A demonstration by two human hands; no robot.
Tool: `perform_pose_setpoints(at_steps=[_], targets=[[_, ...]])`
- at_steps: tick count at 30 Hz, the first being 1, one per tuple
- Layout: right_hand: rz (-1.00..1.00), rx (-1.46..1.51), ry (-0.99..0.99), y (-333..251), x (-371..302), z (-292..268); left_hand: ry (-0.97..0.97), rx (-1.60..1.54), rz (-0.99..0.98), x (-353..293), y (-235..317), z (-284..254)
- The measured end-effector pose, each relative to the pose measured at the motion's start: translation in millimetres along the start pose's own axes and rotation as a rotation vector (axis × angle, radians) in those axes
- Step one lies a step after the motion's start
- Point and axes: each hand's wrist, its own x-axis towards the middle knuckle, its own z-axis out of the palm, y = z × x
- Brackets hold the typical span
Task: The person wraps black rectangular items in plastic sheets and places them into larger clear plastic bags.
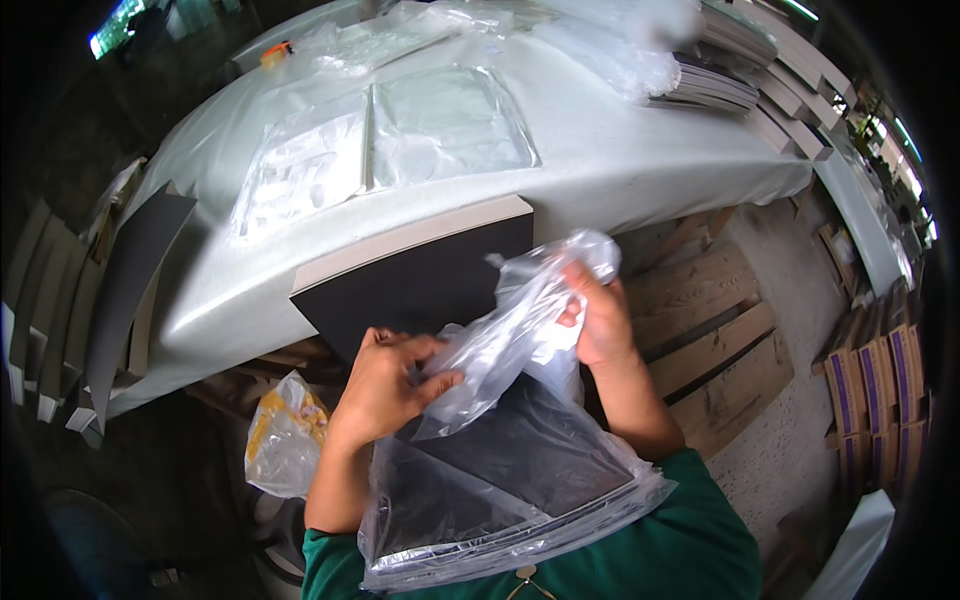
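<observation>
My right hand (pixel 603 318) pinches a bunched clear plastic bag (pixel 515 325) between thumb and fingers. Lower and to the left, my left hand (pixel 385 385) has its thumb and curled fingers on the same plastic. Close to my body lies a dark flat stack (pixel 470 470) covered in clear plastic; whether that cover is part of the bag in my hands I cannot tell. Just beyond my hands, a thick black-faced block with a pale edge (pixel 415 270) leans against the table's front, partly behind the plastic.
Clear bags with flat sheets (pixel 450 120) lie on the covered table (pixel 600 155). Dark boards (pixel 135 290) stand at the left, and stacks (pixel 710 85) sit at the far right. A wooden pallet (pixel 715 335) and brown cartons (pixel 875 385) are on the right; a filled plastic bag (pixel 285 435) is lower left.
</observation>
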Motion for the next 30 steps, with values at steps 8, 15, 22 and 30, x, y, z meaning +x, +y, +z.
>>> perform_pose_setpoints(at_steps=[8, 15, 22, 30], targets=[[-0.693, -0.820, 0.150, -20.2, -1.2, 0.8, 0.041, -0.586, -0.012, -0.9, -24.8, -20.0], [-0.284, -0.670, -0.203, 8.2, -21.3, 20.1, 0.158, -0.388, 0.150, 8.0, 16.3, 10.7], [-0.228, -0.299, 0.277, -24.0, -18.5, -42.2, 0.105, -0.599, -0.234, -19.1, -33.9, 0.2], [-0.071, -0.229, 0.076, 14.1, -49.0, -89.4, -0.229, -0.598, -0.119, -15.8, -38.9, -9.7]])
